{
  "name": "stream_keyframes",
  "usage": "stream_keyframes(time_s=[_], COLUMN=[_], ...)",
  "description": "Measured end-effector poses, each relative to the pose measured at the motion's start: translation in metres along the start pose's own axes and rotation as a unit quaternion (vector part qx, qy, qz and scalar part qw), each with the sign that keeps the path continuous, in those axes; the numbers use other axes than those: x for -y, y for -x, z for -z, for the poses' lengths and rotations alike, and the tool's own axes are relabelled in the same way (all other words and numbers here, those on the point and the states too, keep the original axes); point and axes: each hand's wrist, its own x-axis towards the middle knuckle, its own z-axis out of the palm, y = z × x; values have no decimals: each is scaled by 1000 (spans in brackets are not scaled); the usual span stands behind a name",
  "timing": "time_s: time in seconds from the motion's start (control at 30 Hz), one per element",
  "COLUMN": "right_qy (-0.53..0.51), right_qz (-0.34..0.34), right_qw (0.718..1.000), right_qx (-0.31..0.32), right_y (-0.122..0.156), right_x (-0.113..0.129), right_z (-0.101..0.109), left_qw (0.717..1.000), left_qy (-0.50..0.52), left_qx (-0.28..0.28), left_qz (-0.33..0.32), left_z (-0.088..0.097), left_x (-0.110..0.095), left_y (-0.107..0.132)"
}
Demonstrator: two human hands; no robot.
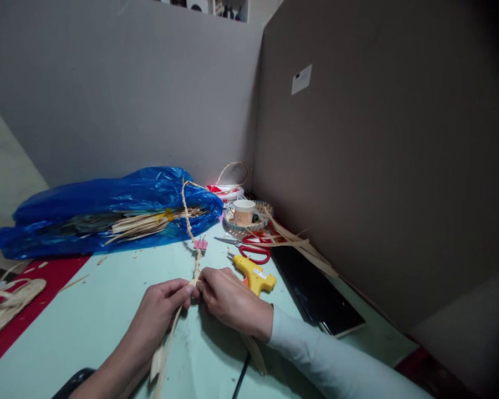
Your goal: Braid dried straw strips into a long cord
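Fingertips: the right hand (233, 299) hides its own fingertips, so its exact pinch on the strand is hard to make out.
Cut off: a flat woven piece (14, 310) leaves the picture at the left edge; loose pale strips (166, 352) run off the near edge below the left hand (164, 299).
Twisted strand (187, 216): dry, pale plant fibre, knobbly, rising from between the hands past a pink binder clip (200, 244) to a bend against the far bag.
Blue bag (87, 191): thin, shiny, crumpled plastic at far left, around a straw-like bundle (139, 226).
Right of the strand: a yellow glue gun (254, 274), red-handled scissors (255, 253) and, farther off, a paper cup (244, 215) in a shallow woven tray (258, 226).
Left hand: thumb and fingers pinched on the strand's near end.
Right hand: knuckles up, fingers curled in against the same spot, gripping it, wrist angled from near right.
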Motion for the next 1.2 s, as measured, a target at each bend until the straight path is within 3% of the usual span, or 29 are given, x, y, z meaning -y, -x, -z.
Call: stream_keyframes(time_s=[0.07, 0.13, 0.23, 0.33, 0.47, 0.57, 0.67, 0.83, 0.93, 1.1, 1.2], right_qy=[-10, -86, -260, -358, -397, -369, -359, -462, -435, -308, -238], right_qz=[-12, -39, -68, -66, -88, -84, -72, -98, -115, -108, -102], right_qw=[1000, 995, 961, 930, 913, 926, 931, 881, 892, 941, 958], right_qx=[-7, 9, 63, 52, 14, 12, 8, -12, -48, -92, -121], right_y=[0, -3, -9, -14, -15, -14, -13, -15, -16, -14, -12], right_x=[0, -2, -5, -9, -12, -12, -10, -5, -4, -3, -2], right_z=[-1, -2, -8, -14, -13, -7, -3, -12, -15, -12, -11], left_qw=[1000, 1000, 999, 998, 999, 1000, 999, 988, 985, 985, 972], left_qy=[10, 5, -16, -31, -31, -18, -42, -115, -131, -153, -207], left_qx=[4, 4, -2, -9, -5, 8, 3, -30, -34, -25, -57], left_qz=[4, -10, -48, -60, -30, -4, -18, -94, -103, -73, -96], left_z=[-1, -1, 0, 2, 1, 1, 1, 1, 0, 2, 2], left_x=[0, 0, 1, 3, 5, 6, 4, 2, 3, 2, -5], left_y=[-1, -1, -2, -3, -6, -7, -6, -3, -3, -1, 6])
